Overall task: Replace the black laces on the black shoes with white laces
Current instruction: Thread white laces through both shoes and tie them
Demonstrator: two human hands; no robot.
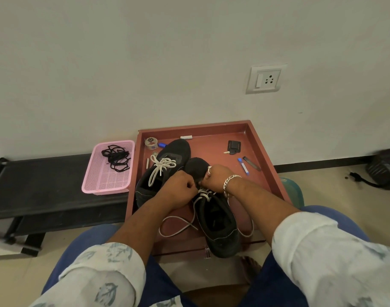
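Both my forearms reach forward over the near shoe (218,220); my left hand (178,189) and right hand (214,177) curl tight, pinching its white lace (204,193).

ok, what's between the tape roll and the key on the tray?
Head view: the toe of the tied shoe sits between the tape roll and the key; past it, bare tray floor. A small white piece lies farther back.
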